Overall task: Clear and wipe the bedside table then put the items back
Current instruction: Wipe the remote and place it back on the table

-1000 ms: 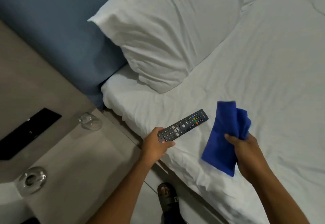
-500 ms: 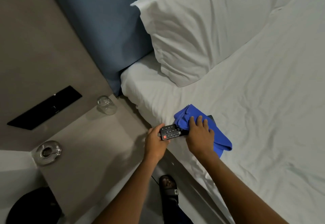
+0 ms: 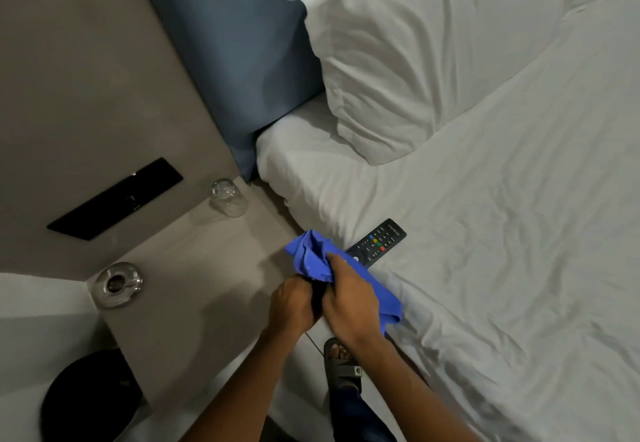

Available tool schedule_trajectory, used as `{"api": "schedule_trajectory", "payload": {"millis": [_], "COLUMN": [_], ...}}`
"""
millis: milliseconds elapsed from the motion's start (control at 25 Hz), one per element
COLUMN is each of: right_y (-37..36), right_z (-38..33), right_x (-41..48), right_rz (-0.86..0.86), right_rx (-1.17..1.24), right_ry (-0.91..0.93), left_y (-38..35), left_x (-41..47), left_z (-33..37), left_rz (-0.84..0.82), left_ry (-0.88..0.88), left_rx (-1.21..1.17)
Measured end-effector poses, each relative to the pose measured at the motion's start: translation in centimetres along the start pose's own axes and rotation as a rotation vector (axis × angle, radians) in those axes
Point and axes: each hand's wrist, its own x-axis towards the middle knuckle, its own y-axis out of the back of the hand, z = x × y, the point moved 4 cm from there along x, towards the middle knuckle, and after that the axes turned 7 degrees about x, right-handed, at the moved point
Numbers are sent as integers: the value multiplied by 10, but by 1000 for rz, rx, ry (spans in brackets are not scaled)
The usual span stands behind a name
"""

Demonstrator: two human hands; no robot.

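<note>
A black remote control (image 3: 379, 243) lies slanted at the edge of the white bed (image 3: 502, 233), its far end with coloured buttons showing. My left hand (image 3: 292, 304) grips its near end, which is mostly hidden. My right hand (image 3: 349, 297) is closed on a blue cloth (image 3: 310, 258) that is bunched over the remote's middle and hangs down past my wrist. The grey bedside table (image 3: 194, 268) sits to the left of both hands. On it stand an upturned clear glass (image 3: 227, 199) at the back corner and a glass ashtray (image 3: 117, 284) at the left corner.
A black panel (image 3: 114, 199) is set in the grey wall above the table. A blue headboard (image 3: 242, 43) and a white pillow (image 3: 415, 60) lie behind. A dark round bin (image 3: 86, 396) stands below the table's left side. My sandalled foot (image 3: 341, 362) stands between table and bed.
My right hand brought the blue cloth onto the remote, then slid it toward the near end, uncovering the far buttons. My left hand kept hold of the remote.
</note>
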Motion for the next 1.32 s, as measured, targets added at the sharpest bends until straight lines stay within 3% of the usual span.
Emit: {"api": "schedule_trajectory", "payload": {"millis": [120,200,320,480,600,760,960,1080,1200,1320], "right_y": [-8,3,24,-15,-60,-106,-143,-154,-154,-151], "right_z": [-16,-13,-10,-52,-85,-95,-91,-85,-75,-58], "right_x": [-4,-2,6,27,24,0,-7,-15,-12,0], "right_rz": [-109,-51,153,37,-102,-277,-389,-492,-470,-366], "right_rx": [587,724,694,426,382,399,572,683,720,600], "right_ry": [-253,-333,-252,-51,79,127,-199,-378,-447,-439], "left_y": [9,16,18,17,27,46,52,38,15,0], "left_x": [-24,-44,-72,-97,-106,-116,-127,-135,-143,-138], "left_z": [-43,-73,-105,-111,-117,-153,-197,-218,-244,-259], "left_rz": [-50,-128,-213,-337,-286,-71,125,87,50,134], "left_ry": [135,197,280,255,176,253,255,301,448,583], "left_rx": [-423,-917,-1396,-1751,-1757,-1480,-1175,-1171,-1158,-985]}}
